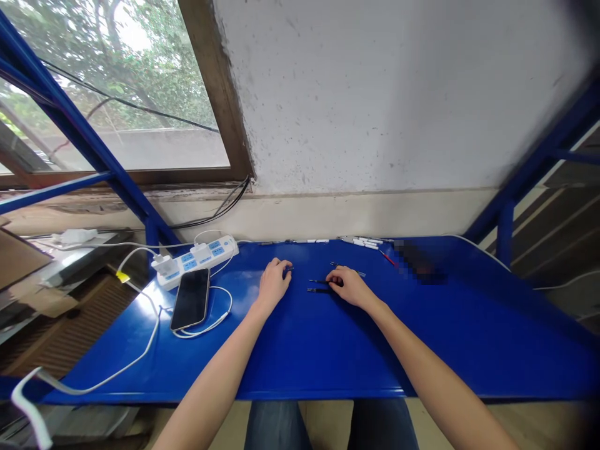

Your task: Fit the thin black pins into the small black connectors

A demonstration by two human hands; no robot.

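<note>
My left hand (274, 282) rests on the blue tabletop, fingers closed on a small dark pen part (289, 268) that sticks out to the right. Across from it, my right hand (349, 285) pinches a thin dark pen part (318, 281), its narrow end pointing left. Just nearer to me lies a black pen piece (317, 290) with a light band by its left end; the right hand partly covers it. Beyond the right knuckles, another small dark pen piece (334, 264) and a clear tube (361, 274) show. The fingertips hide much of both held parts.
White pens (368, 242) and other pen parts line the table's back edge. A red pen (389, 259) lies beside a blurred dark object (419, 262). On the left are a phone (190, 299), a power strip (197, 260) and a white cable (140, 357). Blue frame bars flank the table.
</note>
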